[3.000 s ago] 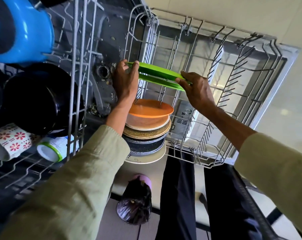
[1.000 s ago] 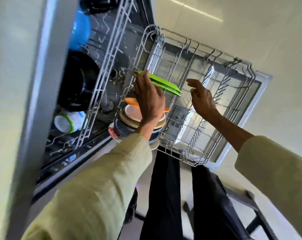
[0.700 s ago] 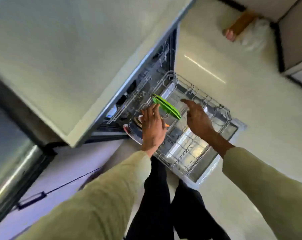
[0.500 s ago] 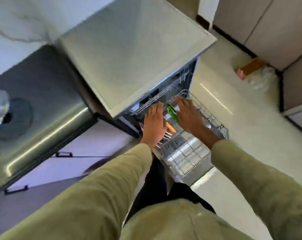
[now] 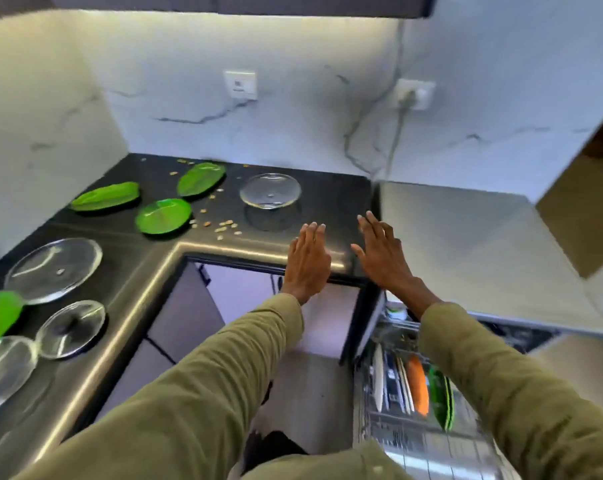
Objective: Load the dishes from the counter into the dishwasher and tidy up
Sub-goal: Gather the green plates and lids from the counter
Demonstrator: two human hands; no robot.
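Glass lid (image 5: 270,190) lies beyond both empty, flat hands.

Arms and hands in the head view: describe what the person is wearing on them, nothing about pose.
Both arms are covered by long olive-green sleeves of a soft, slightly creased fabric, the left sleeve and right sleeve ending at the wrists. The left hand and right hand are bare: no gloves, rings, watch or bracelets show. The fingernails look short and pale.
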